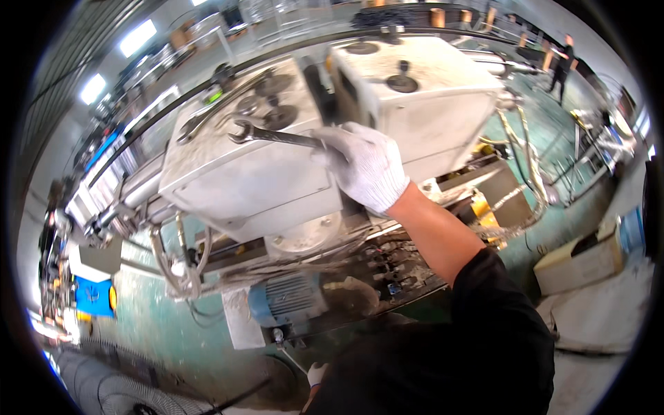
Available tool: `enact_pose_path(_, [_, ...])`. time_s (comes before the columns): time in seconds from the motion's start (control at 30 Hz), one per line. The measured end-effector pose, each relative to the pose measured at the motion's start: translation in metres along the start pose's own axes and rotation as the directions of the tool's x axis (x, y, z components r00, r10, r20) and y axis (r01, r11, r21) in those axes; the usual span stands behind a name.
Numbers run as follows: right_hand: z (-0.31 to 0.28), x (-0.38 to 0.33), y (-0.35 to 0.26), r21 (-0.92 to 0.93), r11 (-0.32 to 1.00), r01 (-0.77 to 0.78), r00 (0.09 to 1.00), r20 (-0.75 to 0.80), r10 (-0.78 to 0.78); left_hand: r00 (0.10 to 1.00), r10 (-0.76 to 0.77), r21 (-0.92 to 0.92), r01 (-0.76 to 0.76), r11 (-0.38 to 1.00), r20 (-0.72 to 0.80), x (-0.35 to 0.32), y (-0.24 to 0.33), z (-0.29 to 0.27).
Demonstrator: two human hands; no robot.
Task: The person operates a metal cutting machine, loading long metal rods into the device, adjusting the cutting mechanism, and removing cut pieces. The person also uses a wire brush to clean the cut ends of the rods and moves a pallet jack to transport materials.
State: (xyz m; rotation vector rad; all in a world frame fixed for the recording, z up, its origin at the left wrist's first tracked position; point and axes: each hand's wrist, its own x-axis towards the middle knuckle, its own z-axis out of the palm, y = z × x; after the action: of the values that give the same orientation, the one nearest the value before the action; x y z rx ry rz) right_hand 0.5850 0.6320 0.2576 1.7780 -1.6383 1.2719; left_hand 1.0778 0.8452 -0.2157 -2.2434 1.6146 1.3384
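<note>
A worker's white-gloved right hand (364, 166) clenches the shank of a steel open-end wrench (273, 135) lying across the dusty white machine housing (242, 180), a stiff, weighty, likely slick tool best gripped mid-handle, while the left hand (316, 373), low and near, shows too little to judge.

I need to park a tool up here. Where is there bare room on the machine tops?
The near half of the left housing, below the wrench in the right hand, lies bare. Its far edge is crowded with round knobs. The right housing is bare around its knob.
</note>
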Motion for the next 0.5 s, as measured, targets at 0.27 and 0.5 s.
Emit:
enact_pose_path(0.27, [-0.148, -0.039, 0.067, -0.418, 0.834, -0.36, 0.92, -0.008, 0.393, 0.981, 0.189, 0.075, -0.193, 0.978, 0.052, 0.053, -0.018, -0.006])
enact_pose_path(0.5, [-0.203, 0.034, 0.178, -0.544, 0.727, -0.419, 0.867, -0.001, 0.498, 0.966, 0.241, -0.02, -0.244, 0.97, -0.089, -0.016, 0.039, -0.01])
